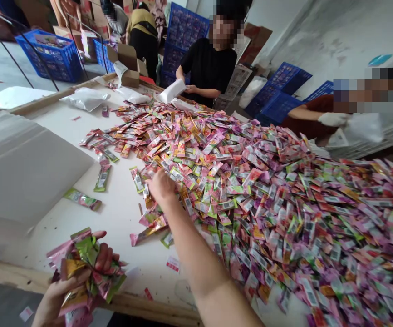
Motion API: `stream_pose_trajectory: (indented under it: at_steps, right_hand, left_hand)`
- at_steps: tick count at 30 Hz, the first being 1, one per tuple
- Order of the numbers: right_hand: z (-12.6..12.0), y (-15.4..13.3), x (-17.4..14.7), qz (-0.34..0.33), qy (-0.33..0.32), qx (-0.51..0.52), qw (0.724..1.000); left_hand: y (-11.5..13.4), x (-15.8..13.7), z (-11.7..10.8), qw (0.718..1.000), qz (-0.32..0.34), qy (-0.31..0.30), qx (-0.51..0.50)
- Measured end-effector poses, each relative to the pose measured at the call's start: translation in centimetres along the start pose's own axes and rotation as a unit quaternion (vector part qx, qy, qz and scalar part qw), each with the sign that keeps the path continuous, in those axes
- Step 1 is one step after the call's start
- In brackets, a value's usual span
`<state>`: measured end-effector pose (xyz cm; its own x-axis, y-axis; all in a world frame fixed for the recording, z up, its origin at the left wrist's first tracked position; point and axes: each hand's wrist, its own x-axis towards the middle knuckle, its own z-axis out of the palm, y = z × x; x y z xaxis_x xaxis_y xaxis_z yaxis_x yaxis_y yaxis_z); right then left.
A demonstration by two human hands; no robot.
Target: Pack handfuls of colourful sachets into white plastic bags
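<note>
My left hand (106, 259) is closed around a bunch of small shiny snack packets (87, 247) in pink, green and yellow, held over the table's near edge. My right arm stretches forward across the table. At the left edge of a large packet pile (223, 177), my right hand (162, 185) has its fingers curled down onto a packet (146, 194); the back of the hand hides part of the grip. Two loose packets, one green and pink (82, 200) and another upright one (102, 177), lie on the white tabletop (115, 218) left of the pile.
A white sheet or box panel (22, 163) covers the table's left side. White bags (85, 98) and an open carton (128, 75) stand at the far end. Opposite, a person in black (206, 63) holds a white bag; a gloved co-worker (334, 119) is at right. Blue crates (51, 56) stand behind.
</note>
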<state>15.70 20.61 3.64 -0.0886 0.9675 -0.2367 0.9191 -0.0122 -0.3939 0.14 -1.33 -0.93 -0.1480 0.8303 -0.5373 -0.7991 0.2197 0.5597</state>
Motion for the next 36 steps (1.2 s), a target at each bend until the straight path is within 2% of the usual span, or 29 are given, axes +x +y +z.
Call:
stream_pose_trajectory:
  at_steps: [2, 5, 9, 11, 13, 16, 17, 19, 21, 24, 27, 30, 32, 36]
  right_hand:
    - [-1.4, 2.2, 1.3, 0.030, -0.032, -0.006, 0.999]
    - [-2.1, 5.0, 1.3, 0.025, -0.048, 0.011, 0.998]
    - [-2.1, 8.8, -1.3, 0.018, -0.051, 0.063, 0.997]
    - [-2.5, 11.0, -2.9, 0.014, -0.046, 0.131, 0.990]
    - [-3.2, 13.1, -4.4, 0.006, -0.025, 0.281, 0.959]
    - [-4.8, 15.6, -6.2, 0.012, 0.007, 0.497, 0.868]
    - [-5.3, 16.2, -6.6, 0.019, 0.022, 0.523, 0.852]
    - [-6.1, 16.6, -6.9, 0.025, 0.071, 0.533, 0.842]
    - [-6.2, 16.4, -6.8, 0.027, 0.113, 0.513, 0.851]
    - [-5.3, 14.8, -5.8, 0.029, 0.108, 0.474, 0.873]
    - [-4.1, 12.9, -4.5, -0.015, 0.108, 0.425, 0.898]
    - [-4.2, 12.1, -3.4, -0.052, 0.140, 0.317, 0.937]
    - [-5.0, 12.3, -2.7, -0.029, 0.164, 0.261, 0.951]
    - [-6.5, 11.6, -0.6, 0.044, 0.237, 0.194, 0.951]
  left_hand:
    - [0.1, 0.5, 0.0, 1.000, 0.011, -0.010, -0.012]
    - [0.6, 0.7, -0.2, 1.000, -0.001, -0.007, -0.006]
    - [1.1, 0.1, -0.2, 0.999, 0.006, -0.015, 0.051]
    - [1.1, -0.5, 0.3, 0.998, 0.028, -0.014, 0.056]
    - [1.0, -1.1, 1.0, 0.998, 0.024, -0.001, 0.062]
    - [0.8, -1.6, 1.5, 0.997, 0.016, 0.004, 0.069]
    - [0.7, -1.6, 1.4, 0.997, 0.011, -0.004, 0.074]
    - [0.5, -1.4, 1.1, 0.997, 0.011, -0.022, 0.079]
    - [0.3, -1.1, 0.6, 0.996, 0.004, -0.037, 0.078]
    - [0.1, -0.8, 0.2, 0.996, -0.009, -0.053, 0.071]
    - [0.0, -0.3, -0.2, 0.995, -0.032, -0.048, 0.077]
    - [-0.2, 0.6, -0.9, 0.995, -0.057, -0.019, 0.080]
    - [-0.4, 1.5, -1.5, 0.994, -0.065, -0.008, 0.084]
    - [-0.8, 3.0, -2.2, 0.990, -0.105, -0.008, 0.098]
